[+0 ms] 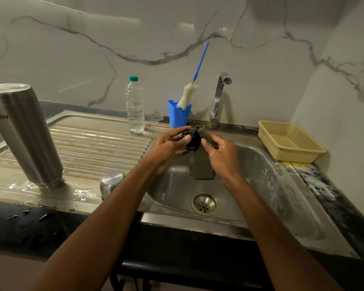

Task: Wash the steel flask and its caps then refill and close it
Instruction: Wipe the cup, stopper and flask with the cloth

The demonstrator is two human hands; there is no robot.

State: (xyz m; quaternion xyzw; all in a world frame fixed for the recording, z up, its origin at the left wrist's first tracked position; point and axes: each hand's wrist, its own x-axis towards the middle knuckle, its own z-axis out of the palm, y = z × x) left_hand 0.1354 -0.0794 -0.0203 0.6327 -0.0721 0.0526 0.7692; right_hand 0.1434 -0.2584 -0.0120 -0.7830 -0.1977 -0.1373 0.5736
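The steel flask (23,133) stands upside down on the wet drainboard at the left. Its steel outer cap (110,182) sits dome-up on the drainboard near the sink edge. Over the sink basin, my left hand (168,147) grips the black inner cap (191,140). My right hand (221,154) holds a grey-green cloth (202,166) against that cap; the cloth hangs down into the basin. A clear plastic water bottle (135,108) with a green lid stands at the back of the drainboard.
A blue holder (180,115) with a bottle brush (187,96) stands behind the sink beside the tap (219,97). A beige plastic basket (290,141) sits on the counter at right. The sink basin (261,185) has its drain (204,203) at the front. Water pools around the flask.
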